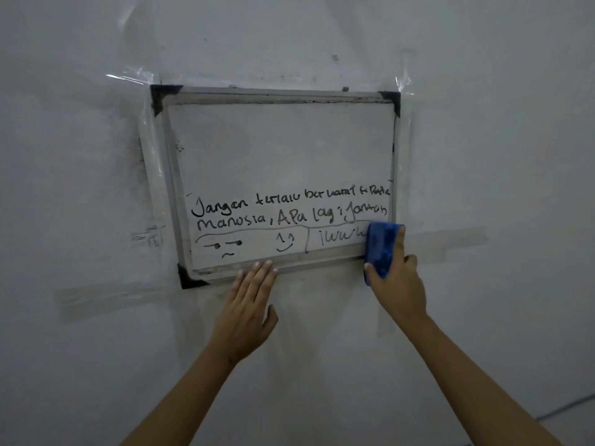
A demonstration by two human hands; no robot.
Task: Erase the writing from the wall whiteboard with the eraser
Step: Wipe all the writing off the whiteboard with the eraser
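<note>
A plain indoor room, likely a home or simple workspace — a bare, scuffed white wall (96, 365) carries a small framed whiteboard (280, 149) fixed with clear tape strips (447, 236).

Wall (96, 156): pale grey, scuffed, dimly lit. Clear tape (444, 239) strips stuck horiz. across it; smudges (146, 235) at left.

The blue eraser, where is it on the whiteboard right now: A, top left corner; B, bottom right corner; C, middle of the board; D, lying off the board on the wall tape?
B: the right hand presses the blue eraser over the whiteboard's bottom right corner, covering the end of the lowest scribble.
</note>
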